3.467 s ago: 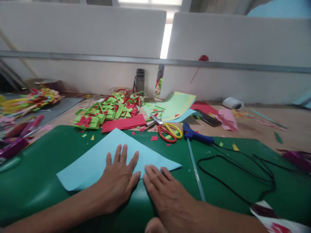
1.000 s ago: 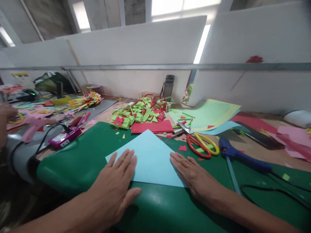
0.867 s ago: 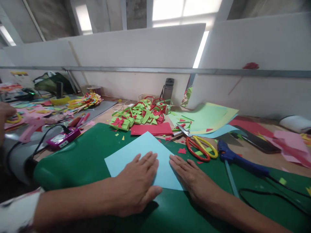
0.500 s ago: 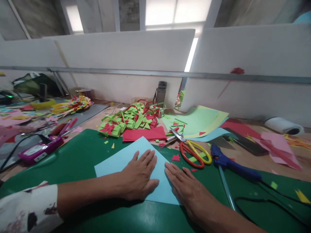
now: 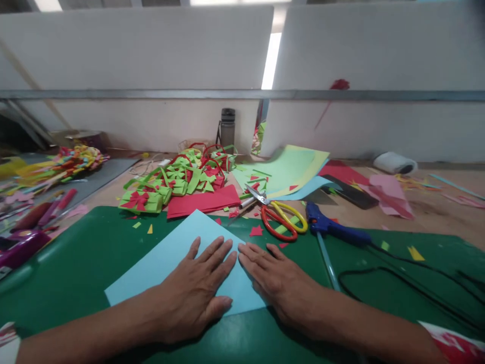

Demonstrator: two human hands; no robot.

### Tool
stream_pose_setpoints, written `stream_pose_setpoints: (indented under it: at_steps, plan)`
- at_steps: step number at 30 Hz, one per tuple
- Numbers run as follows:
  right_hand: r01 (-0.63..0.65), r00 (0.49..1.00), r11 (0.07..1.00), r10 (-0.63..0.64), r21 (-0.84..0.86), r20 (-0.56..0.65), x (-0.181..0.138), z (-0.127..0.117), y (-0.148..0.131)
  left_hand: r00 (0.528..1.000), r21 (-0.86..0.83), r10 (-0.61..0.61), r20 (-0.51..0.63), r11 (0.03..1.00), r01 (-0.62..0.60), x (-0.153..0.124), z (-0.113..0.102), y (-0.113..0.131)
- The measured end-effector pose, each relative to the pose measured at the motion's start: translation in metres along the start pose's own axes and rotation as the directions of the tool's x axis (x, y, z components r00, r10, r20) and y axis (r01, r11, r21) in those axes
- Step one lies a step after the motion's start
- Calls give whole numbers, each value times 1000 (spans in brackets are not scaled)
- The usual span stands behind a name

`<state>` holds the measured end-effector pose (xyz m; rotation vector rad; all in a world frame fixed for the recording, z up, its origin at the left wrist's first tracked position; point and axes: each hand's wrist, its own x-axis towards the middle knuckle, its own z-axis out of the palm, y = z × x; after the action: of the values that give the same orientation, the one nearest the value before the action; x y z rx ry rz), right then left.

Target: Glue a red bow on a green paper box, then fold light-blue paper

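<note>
A light blue sheet of paper [image 5: 159, 268] lies on the green mat [image 5: 71, 263], one corner pointing away from me. My left hand [image 5: 200, 288] rests flat on the sheet with its fingers spread. At the sheet's right edge, my right hand [image 5: 273, 278] presses down with fingers stretched out, its fingertips close to those of the left. Both hands cover part of the paper. Beyond the right hand lie scissors [image 5: 282, 220] with one red and one yellow handle, and a blue glue gun [image 5: 337, 227] holding a pale blue stick.
Folded red paper [image 5: 204, 201] and a heap of green and red paper bags [image 5: 185, 177] lie behind the sheet. A dark bottle [image 5: 228, 131] stands by the wall. Coloured sheets [image 5: 284, 169] and a phone [image 5: 352, 192] are at right; a purple power strip [image 5: 22, 250] is at left.
The view has tilted down and turned right. My right hand has moved inward over the sheet's right edge, closer to my left hand. The left hand still lies flat on the paper.
</note>
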<state>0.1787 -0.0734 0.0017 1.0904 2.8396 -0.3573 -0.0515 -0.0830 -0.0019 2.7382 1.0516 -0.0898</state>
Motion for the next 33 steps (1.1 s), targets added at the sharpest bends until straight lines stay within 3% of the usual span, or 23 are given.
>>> stream_pose_setpoints:
  at_steps: [3, 5, 8, 9, 12, 16, 18, 23, 33]
  plan:
    - [13, 998, 1000, -13, 0, -66, -4, 3, 3, 999, 21, 14, -44, 1000, -13, 1, 4, -4]
    - [18, 985, 1000, -15, 16, -173, -8, 2, 2, 992, 24, 75, -105, 997, -73, 2, 7, -5]
    - [-48, 955, 980, 101, 192, -277, -12, -7, -4, 971, 34, 151, -185, 989, -147, 5, 9, -5]
    - [-97, 957, 952, 169, 290, -237, -11, -11, -6, 967, 40, 151, -205, 988, -146, 6, 10, -4]
    - [-281, 953, 817, 300, 504, 47, -5, -21, -6, 949, 64, 168, -266, 986, -157, 13, 12, -2]
    - [-396, 918, 770, 345, 501, 195, 7, -27, -3, 834, 90, 380, -399, 922, -377, 17, 11, -1]
    - [-436, 900, 766, 374, 472, 224, 11, -30, -4, 808, 77, 444, -387, 889, -451, 16, 8, 0]
    - [-509, 859, 742, 405, 437, 312, 14, -34, -6, 852, 48, 437, -288, 895, -443, 13, 1, 3]
    - [-613, 780, 685, 445, 394, 441, 3, -42, 18, 815, 20, 435, -382, 886, -464, 15, 4, 2]
